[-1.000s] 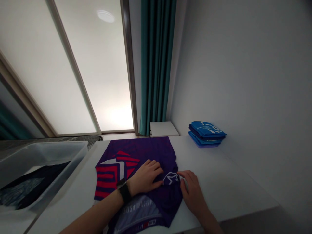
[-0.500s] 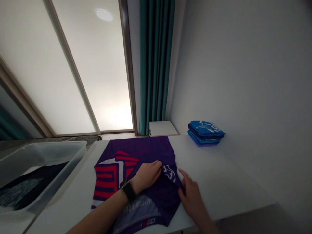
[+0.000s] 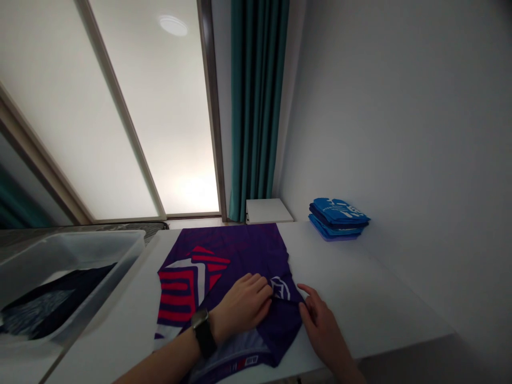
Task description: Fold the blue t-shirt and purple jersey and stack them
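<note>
A purple T-shirt [image 3: 244, 245] with red and white stripe graphics lies spread on the white table, its collar toward me. My left hand [image 3: 246, 301], with a dark-strapped watch at the wrist, rests over the middle of the shirt, fingers curled on the cloth beside a white round print. At the shirt's right edge, my right hand [image 3: 320, 320] pinches the sleeve cloth between thumb and fingers, its index finger stretched out. A crease runs in the fabric between both hands. The left fingertips are partly hidden.
A stack of folded blue shirts [image 3: 338, 218] sits at the table's back right by the wall. To the left stands a translucent plastic bin [image 3: 134, 256] with dark clothing [image 3: 60, 304] inside. A white box-like cabinet [image 3: 269, 210] and a teal curtain [image 3: 258, 106] are behind the table.
My left hand has shifted slightly toward me, turning more of its back upward. The cloth by the white print has moved a little with it. My right hand stays at the sleeve edge.
</note>
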The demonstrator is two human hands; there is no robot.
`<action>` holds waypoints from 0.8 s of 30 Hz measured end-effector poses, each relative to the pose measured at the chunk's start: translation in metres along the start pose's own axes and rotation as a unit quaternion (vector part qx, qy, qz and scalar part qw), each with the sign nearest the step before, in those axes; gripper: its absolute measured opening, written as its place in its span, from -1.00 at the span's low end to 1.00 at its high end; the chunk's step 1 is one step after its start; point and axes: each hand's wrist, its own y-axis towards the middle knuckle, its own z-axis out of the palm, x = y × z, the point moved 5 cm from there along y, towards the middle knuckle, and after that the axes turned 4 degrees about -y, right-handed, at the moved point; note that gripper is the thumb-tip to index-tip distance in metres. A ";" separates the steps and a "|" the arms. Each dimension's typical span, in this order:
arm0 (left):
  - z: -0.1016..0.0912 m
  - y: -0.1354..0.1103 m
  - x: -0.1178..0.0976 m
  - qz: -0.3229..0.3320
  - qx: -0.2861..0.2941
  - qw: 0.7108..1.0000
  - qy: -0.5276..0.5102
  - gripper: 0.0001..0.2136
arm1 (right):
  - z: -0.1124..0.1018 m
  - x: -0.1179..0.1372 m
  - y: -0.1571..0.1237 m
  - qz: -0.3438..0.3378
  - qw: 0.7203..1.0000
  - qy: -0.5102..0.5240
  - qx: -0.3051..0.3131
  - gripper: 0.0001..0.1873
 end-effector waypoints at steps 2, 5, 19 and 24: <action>0.005 -0.006 -0.021 0.024 0.033 0.999 -0.027 -0.93 | 0.001 0.000 0.000 -0.002 0.999 0.050 0.017 -0.58; 0.018 -0.013 -0.044 0.022 0.058 0.997 -0.056 -0.78 | 0.000 -0.003 0.002 -0.021 0.998 0.053 -0.001 -0.60; 0.005 -0.043 -0.032 -0.096 0.020 0.985 -0.139 -0.63 | 0.009 -0.002 0.009 -0.064 0.992 -0.110 -0.005 -0.90; 0.018 -0.042 -0.046 -0.056 0.047 0.987 -0.141 -0.52 | 0.012 -0.003 0.014 -0.086 0.987 -0.134 0.011 -0.81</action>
